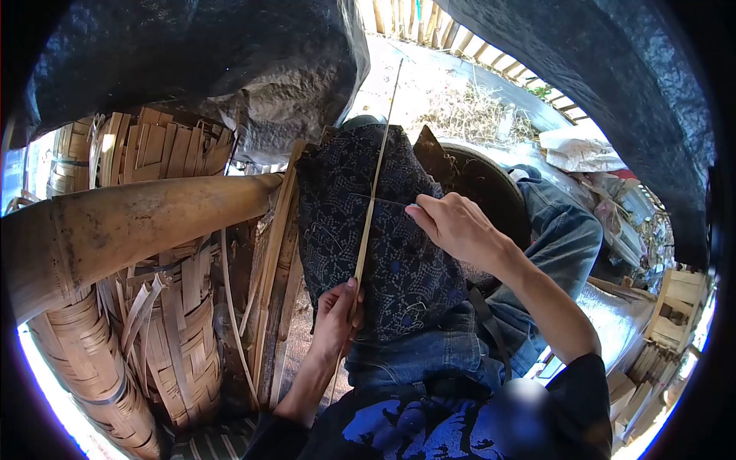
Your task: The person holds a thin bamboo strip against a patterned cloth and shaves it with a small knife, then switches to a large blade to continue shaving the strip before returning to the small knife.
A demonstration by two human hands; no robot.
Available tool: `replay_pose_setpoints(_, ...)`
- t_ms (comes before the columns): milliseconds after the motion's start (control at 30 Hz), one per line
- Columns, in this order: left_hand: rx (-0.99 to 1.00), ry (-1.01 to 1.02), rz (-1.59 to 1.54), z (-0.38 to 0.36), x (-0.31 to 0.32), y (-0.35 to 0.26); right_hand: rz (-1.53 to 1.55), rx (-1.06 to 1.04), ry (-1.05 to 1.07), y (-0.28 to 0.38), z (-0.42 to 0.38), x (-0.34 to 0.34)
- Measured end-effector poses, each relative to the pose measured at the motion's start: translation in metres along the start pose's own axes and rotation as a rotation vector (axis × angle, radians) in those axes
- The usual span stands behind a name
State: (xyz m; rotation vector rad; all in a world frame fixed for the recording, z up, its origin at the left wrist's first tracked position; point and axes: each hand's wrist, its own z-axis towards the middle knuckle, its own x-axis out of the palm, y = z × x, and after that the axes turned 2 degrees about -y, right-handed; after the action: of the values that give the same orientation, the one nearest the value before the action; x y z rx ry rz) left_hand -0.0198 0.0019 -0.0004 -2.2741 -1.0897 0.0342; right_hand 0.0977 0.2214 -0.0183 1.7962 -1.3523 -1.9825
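My left hand (335, 316) is closed around the lower end of a long, narrow bamboo strip (366, 238), thumb on top. The strip points away from me over a dark patterned cloth (406, 284) spread on my lap, and its far tip reaches past the cloth. My right hand (464, 230) is closed at the right of the strip. From its fingers a thin, knife-like blade (395, 202) runs left and crosses the strip near its middle. The blade's handle is hidden inside the fist.
A thick bamboo pole (153, 218) juts in from the left, near woven bamboo baskets (84, 353). Upright bamboo slats (284, 291) stand left of my lap. Dark sheeting (192, 54) hangs overhead. A round dark container (491, 192) and plastic litter (621, 215) lie to the right.
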Motion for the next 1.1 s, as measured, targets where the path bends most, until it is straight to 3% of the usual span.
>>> replay_pose_setpoints(167,0.060,-0.078,0.111,-0.002,0.008,0.005,-0.048,-0.035,0.180,0.005,0.001,-0.008)
replay_pose_setpoints(367,0.123,-0.126,0.096,-0.004,0.017,0.006,-0.353,0.053,0.086,0.016,-0.030,-0.017)
replay_pose_setpoints(467,0.161,-0.139,0.210,-0.007,0.021,0.007,-0.314,0.074,-0.036,0.016,-0.044,-0.015)
replay_pose_setpoints(733,0.240,-0.187,0.372,-0.007,0.022,0.009,-0.284,0.045,-0.020,0.007,-0.043,0.006)
replay_pose_setpoints(833,0.288,-0.216,0.434,-0.006,0.022,0.011,-0.272,0.134,-0.016,0.002,-0.032,-0.002)
replay_pose_setpoints(900,0.300,-0.212,0.433,-0.006,0.024,0.013,-0.151,0.187,-0.223,-0.008,-0.025,-0.006)
replay_pose_setpoints(933,0.310,-0.215,0.432,-0.006,0.024,0.014,-0.150,0.185,-0.219,-0.010,-0.021,-0.010)
replay_pose_setpoints(1000,0.317,-0.226,0.440,-0.006,0.025,0.013,-0.023,0.115,-0.473,-0.007,-0.015,-0.023)
replay_pose_setpoints(1033,0.328,-0.225,0.453,-0.006,0.026,0.012,0.201,0.244,-0.215,0.003,-0.014,-0.033)
replay_pose_setpoints(1067,0.328,-0.222,0.457,-0.006,0.025,0.012,0.202,0.247,-0.219,0.003,-0.013,-0.028)
replay_pose_setpoints(1100,0.347,-0.234,0.482,-0.005,0.025,0.013,0.154,0.105,-0.083,0.000,-0.013,-0.022)
